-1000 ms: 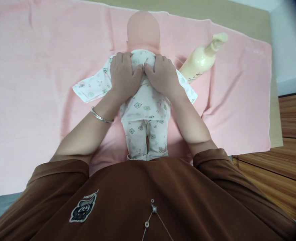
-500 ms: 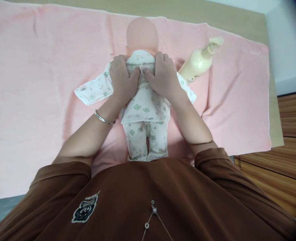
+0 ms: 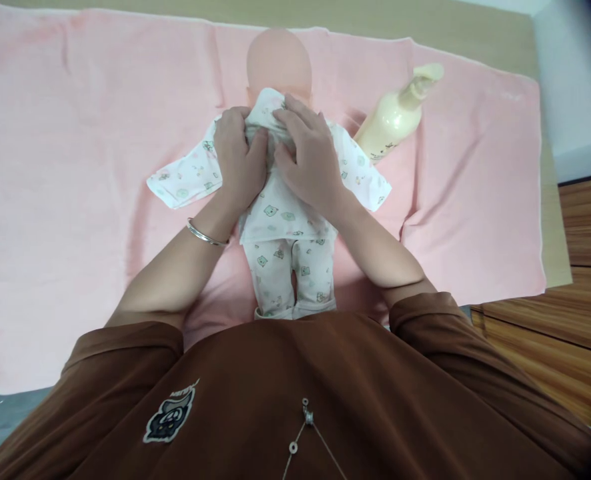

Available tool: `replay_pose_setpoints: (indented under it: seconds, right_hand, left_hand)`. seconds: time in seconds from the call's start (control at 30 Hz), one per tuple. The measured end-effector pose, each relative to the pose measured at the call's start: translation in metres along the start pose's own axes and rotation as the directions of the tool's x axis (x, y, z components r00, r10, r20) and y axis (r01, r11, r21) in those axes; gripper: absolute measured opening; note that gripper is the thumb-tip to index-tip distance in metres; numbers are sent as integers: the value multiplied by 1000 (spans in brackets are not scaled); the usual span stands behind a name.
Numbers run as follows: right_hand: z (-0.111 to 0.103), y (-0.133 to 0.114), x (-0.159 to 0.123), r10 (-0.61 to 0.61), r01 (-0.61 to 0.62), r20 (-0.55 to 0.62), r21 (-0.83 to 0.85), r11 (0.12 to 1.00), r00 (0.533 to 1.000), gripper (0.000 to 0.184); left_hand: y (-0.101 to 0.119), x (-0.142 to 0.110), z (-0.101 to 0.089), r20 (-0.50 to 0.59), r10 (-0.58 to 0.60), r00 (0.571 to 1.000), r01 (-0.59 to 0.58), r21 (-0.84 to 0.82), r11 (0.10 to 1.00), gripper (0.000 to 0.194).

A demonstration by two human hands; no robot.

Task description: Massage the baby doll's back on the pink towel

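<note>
A bald baby doll (image 3: 279, 61) lies stretched out with its head away from me, dressed in a white printed baby shirt (image 3: 288, 212) and matching trousers (image 3: 272, 277). The shirt's upper part is bunched and folded up around the neck. My left hand (image 3: 240, 150) is closed on the cloth at the left shoulder, thumb pressed toward the middle. At the collar, my right hand (image 3: 311, 150) has the gathered cloth between its thumb and bent fingers. Both shirt sleeves spread sideways and look flat. The doll's neck is mostly covered by cloth.
Beneath the doll is a pink towel (image 3: 75, 167) spread over a light wooden table (image 3: 475, 33). A cream pump bottle (image 3: 390, 123) lies on it, right of the doll, near the right sleeve. Wood-grain drawers (image 3: 585, 227) stand beyond the table at the right.
My right hand has shifted left from the right shoulder onto the middle of the collar, baring more of the right sleeve. The collar cloth has moved slightly. My left hand stays nearly in place.
</note>
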State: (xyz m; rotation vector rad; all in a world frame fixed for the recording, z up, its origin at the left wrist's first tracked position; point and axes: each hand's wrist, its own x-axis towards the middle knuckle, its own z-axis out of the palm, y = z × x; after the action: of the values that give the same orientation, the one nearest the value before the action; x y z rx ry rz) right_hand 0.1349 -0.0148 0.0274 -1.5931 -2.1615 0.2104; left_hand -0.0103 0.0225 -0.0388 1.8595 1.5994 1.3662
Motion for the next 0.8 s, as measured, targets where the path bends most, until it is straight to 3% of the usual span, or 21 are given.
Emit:
replay_pose_setpoints:
  seconds: [0.3, 0.43, 0.6, 0.8]
  right_hand:
    - [-1, -17, -7, 26, -19, 33, -183, 983, 999, 49]
    - [-8, -23, -9, -16, 28, 54, -228, 973, 998, 47]
    - [-15, -34, -14, 6, 45, 178, -280, 959, 984, 59]
    - [-21, -32, -12, 14, 26, 143, -273, 962, 990, 60]
  left_hand:
    - [11, -2, -9, 103, -95, 990, 101, -57, 993, 22]
    - [13, -2, -10, 84, -77, 993, 83, -61, 995, 17]
    - [10, -1, -6, 59, -64, 996, 67, -57, 996, 18]
    - [14, 0, -9, 109, -137, 985, 142, -39, 989, 14]
